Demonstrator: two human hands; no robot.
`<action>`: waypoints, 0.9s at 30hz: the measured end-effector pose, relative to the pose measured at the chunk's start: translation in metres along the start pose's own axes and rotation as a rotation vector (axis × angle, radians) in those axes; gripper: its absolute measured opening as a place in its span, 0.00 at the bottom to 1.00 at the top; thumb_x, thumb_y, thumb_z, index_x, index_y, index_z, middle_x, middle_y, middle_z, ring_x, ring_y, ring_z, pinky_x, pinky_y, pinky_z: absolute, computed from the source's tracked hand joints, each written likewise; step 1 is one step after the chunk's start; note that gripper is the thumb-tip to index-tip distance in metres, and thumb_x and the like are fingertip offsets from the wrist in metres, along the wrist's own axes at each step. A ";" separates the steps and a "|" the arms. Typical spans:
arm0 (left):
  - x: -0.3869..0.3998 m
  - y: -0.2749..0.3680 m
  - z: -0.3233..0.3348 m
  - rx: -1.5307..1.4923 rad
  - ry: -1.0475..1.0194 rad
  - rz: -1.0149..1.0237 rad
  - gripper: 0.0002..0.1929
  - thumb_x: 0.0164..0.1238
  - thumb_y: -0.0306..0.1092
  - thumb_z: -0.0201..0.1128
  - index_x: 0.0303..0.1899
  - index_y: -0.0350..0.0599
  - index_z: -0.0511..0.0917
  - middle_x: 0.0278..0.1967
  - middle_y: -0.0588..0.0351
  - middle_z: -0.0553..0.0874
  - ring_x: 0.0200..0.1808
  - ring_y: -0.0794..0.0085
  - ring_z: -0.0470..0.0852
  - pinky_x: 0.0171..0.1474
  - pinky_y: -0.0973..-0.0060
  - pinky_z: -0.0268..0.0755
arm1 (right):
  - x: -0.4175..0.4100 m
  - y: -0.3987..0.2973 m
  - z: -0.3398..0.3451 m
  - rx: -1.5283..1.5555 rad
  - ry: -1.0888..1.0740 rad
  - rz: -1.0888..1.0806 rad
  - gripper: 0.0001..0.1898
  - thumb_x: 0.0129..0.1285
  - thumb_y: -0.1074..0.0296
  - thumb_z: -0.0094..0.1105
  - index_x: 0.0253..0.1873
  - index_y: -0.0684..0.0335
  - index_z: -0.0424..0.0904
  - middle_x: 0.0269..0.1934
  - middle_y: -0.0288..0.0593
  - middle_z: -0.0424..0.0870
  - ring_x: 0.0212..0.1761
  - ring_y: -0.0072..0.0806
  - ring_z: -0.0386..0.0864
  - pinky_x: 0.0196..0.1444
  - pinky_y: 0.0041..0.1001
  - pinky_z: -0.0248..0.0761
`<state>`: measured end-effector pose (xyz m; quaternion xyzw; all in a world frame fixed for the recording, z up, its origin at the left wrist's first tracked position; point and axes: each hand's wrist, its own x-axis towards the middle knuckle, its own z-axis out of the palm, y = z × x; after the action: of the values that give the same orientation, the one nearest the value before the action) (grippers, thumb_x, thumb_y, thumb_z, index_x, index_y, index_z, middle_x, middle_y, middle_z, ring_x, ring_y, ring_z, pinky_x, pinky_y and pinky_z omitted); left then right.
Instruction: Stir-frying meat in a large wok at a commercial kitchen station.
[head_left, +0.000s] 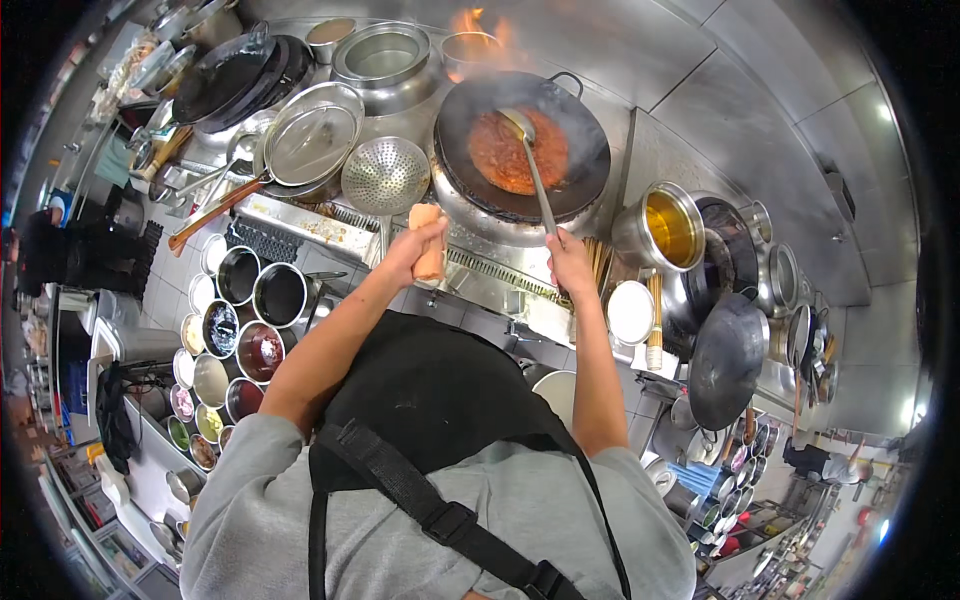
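Observation:
My right hand (570, 264) grips the handle of a long metal ladle (537, 169), whose bowl rests over a bubbling red-orange sauce (551, 150). The sauce lies in a steaming black wok (586, 176) on the stove, with a loop handle at its far rim. In my left hand (411, 249) is a folded orange-tan cloth (428, 244), held over the stove's front edge. Just beyond that hand sits a perforated metal skimmer (385, 175), its handle pointing towards me.
Flames (476, 34) rise behind the wok. A pot of yellow oil (673, 227), a white bowl (631, 312) and a bamboo brush (655, 322) stand to the right. Wire strainers (315, 135) lie left. Sauce containers (279, 295) fill the left side; a co-worker (829, 463) stands far right.

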<state>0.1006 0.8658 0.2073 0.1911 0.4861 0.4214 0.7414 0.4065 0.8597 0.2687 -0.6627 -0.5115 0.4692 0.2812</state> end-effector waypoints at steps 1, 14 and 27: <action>-0.004 0.002 0.000 -0.027 0.027 -0.066 0.19 0.64 0.47 0.72 0.47 0.45 0.78 0.34 0.57 0.83 0.33 0.69 0.84 0.35 0.69 0.80 | -0.006 -0.011 0.001 -0.026 -0.004 -0.019 0.19 0.75 0.57 0.50 0.60 0.64 0.75 0.21 0.39 0.73 0.15 0.25 0.71 0.17 0.29 0.67; 0.038 -0.004 0.034 -0.036 0.040 -0.107 0.24 0.67 0.56 0.68 0.49 0.45 0.76 0.36 0.54 0.83 0.35 0.63 0.85 0.35 0.62 0.81 | 0.033 0.068 -0.011 -0.317 0.370 -0.282 0.17 0.76 0.59 0.50 0.62 0.62 0.75 0.19 0.37 0.71 0.12 0.23 0.68 0.16 0.26 0.64; 0.098 0.007 0.096 -0.146 0.166 -0.178 0.23 0.71 0.51 0.64 0.51 0.41 0.71 0.35 0.53 0.83 0.33 0.58 0.85 0.29 0.61 0.78 | 0.020 0.010 -0.024 -0.106 0.108 0.050 0.16 0.75 0.58 0.50 0.53 0.67 0.76 0.19 0.37 0.73 0.12 0.24 0.69 0.16 0.27 0.64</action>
<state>0.1985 0.9612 0.2012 0.0572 0.5288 0.4029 0.7448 0.4334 0.8778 0.2631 -0.7137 -0.5027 0.4120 0.2612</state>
